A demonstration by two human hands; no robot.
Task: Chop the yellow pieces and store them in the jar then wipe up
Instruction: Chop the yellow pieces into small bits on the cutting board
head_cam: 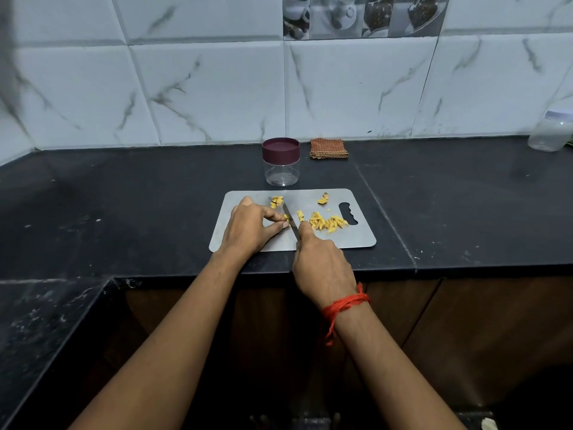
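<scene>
Two hands share the steel cutting board: left hand pinches a yellow piece, right hand grips the knife.

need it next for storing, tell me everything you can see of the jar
The jar is small, round and clear, glass or plastic by its look, and seems empty. A dark maroon lid sits on top, closed. It stands upright on the black counter, just behind the grey cutting board and left of a folded checked cloth, apart from both. Only the counter touches it.
</scene>
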